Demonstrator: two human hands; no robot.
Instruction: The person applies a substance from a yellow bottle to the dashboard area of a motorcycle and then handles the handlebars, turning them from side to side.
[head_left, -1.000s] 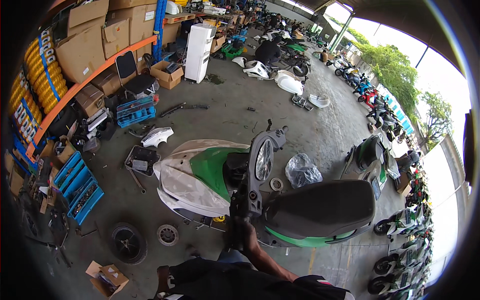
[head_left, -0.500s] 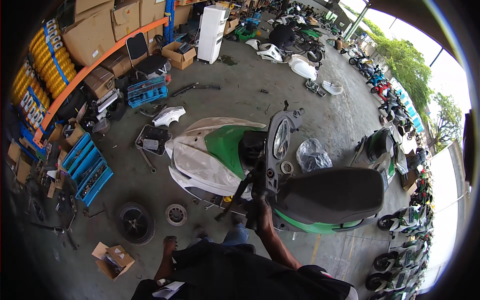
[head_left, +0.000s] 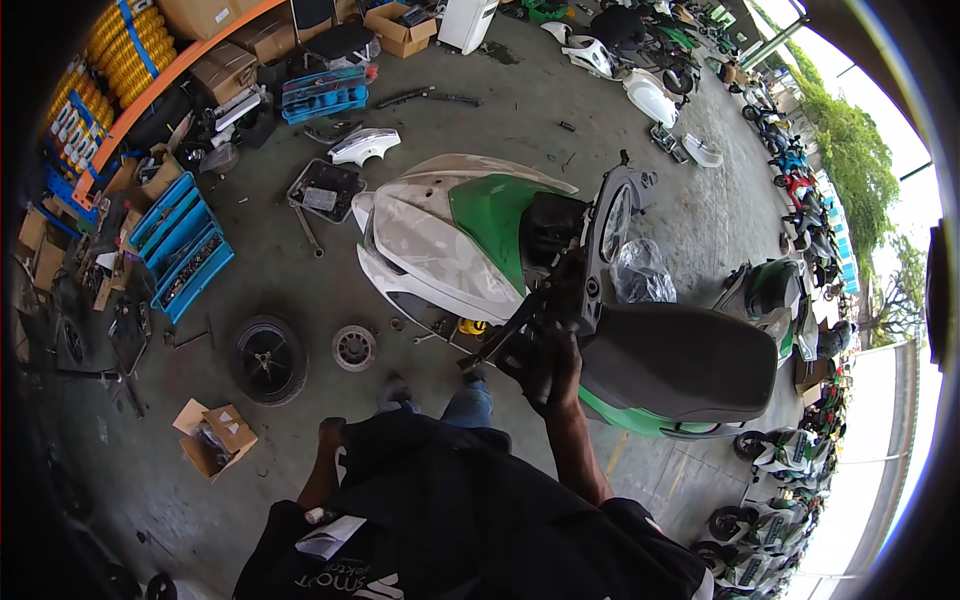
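A scooter (head_left: 450, 235) with white and green panels stands in front of me, partly stripped, with its front to the left. My right hand (head_left: 560, 368) is closed around the near grip of its handlebar (head_left: 598, 275). The black seat (head_left: 680, 362) lies to the right of that hand. My left hand (head_left: 331, 432) hangs low beside my dark shirt, away from the scooter; its fingers are too dark and small to make out. On the floor beyond it are a black wheel (head_left: 268, 360) and a round metal disc (head_left: 354, 348).
Blue toolboxes (head_left: 190, 250) and a white body panel (head_left: 364, 146) lie to the left. An open cardboard box (head_left: 216, 438) sits near my left side. Clear plastic wrap (head_left: 642, 272) is beyond the seat. Parked scooters (head_left: 785, 455) line the right side. A crouching person (head_left: 618, 28) is far off.
My view has shifted, so the scooter and floor items sit higher in the picture. The right hand stays on the handlebar grip; the left hand remains low at my side.
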